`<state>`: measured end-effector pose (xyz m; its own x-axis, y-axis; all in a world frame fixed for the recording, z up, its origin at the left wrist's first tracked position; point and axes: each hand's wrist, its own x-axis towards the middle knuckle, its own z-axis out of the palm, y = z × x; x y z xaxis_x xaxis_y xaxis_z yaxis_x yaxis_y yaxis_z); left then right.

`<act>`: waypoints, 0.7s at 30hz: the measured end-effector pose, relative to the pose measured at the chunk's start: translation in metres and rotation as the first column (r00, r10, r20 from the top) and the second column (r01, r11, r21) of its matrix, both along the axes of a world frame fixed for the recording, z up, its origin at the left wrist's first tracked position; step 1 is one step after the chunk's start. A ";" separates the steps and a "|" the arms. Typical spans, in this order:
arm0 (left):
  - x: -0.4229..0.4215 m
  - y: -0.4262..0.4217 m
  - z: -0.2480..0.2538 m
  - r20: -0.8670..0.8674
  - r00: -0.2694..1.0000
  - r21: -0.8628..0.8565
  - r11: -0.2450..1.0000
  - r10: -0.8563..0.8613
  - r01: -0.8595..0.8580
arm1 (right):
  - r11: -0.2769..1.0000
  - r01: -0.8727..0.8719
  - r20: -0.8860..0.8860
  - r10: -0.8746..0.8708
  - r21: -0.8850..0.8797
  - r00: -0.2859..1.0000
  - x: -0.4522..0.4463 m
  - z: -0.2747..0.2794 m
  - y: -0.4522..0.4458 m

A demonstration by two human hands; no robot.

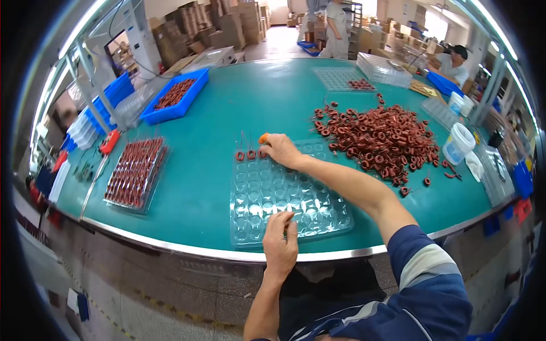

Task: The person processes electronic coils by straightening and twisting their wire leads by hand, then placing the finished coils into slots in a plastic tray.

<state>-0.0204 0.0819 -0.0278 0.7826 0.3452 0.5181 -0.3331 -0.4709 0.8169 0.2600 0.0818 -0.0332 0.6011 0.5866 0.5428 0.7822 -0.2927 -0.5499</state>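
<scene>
A clear plastic tray (273, 193) with round pockets lies on the green table in front of me. Red wire-wound rings (251, 154) sit in the first pockets of its far-left row. My right hand (280, 150) is closed at that row, its fingertips on a red ring (263, 152), with something orange at the fingers. Near the tray's front edge is my left hand (281, 241), fingers curled together above the pockets; what they hold, if anything, is too small to name. A large heap of red rings (381, 139) lies to the right of the tray.
A filled tray of rings (136, 173) stands at the left, a blue bin (177, 96) behind it. At the back right are another tray (335, 79) and stacked clear trays (384, 71). White tubs (458, 143) stand at the right. Two people (336, 31) are farther off.
</scene>
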 end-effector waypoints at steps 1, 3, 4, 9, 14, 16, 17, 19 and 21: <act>-0.001 0.000 -0.001 0.006 1.000 -0.002 1.000 0.001 -0.001 | 0.999 0.025 -0.022 -0.025 -0.038 0.999 -0.004 0.000 0.000; -0.001 -0.001 0.000 0.035 0.999 -0.016 1.000 0.006 -0.005 | 0.993 0.082 -0.012 -0.083 -0.083 0.996 -0.006 0.004 -0.002; -0.005 0.000 0.003 0.064 0.996 -0.083 0.994 -0.064 0.070 | 0.989 0.121 0.012 -0.121 -0.082 0.993 -0.008 0.004 -0.003; -0.054 -0.003 0.104 0.465 0.771 -0.211 0.791 -0.436 0.575 | 0.976 0.121 0.165 -0.151 0.179 0.975 -0.023 0.011 -0.034; -0.109 -0.045 0.196 0.819 0.347 0.023 0.632 -0.456 0.775 | 0.973 0.178 0.151 -0.200 0.148 0.968 -0.053 0.032 -0.093; -0.125 -0.056 0.200 0.856 0.303 0.056 0.658 -0.419 0.751 | 0.975 0.189 0.174 -0.208 0.119 0.962 -0.063 0.035 -0.118; -0.131 -0.058 0.202 0.871 0.296 0.058 0.680 -0.393 0.731 | 0.977 0.192 0.183 -0.207 0.095 0.961 -0.068 0.038 -0.132; -0.139 -0.060 0.201 0.881 0.298 0.067 0.721 -0.367 0.689 | 0.974 0.214 0.120 -0.221 0.070 0.968 -0.085 0.042 -0.154; -0.144 -0.059 0.197 0.903 0.269 0.077 0.741 -0.335 0.667 | 0.961 0.249 0.136 -0.264 0.117 0.955 -0.094 0.042 -0.170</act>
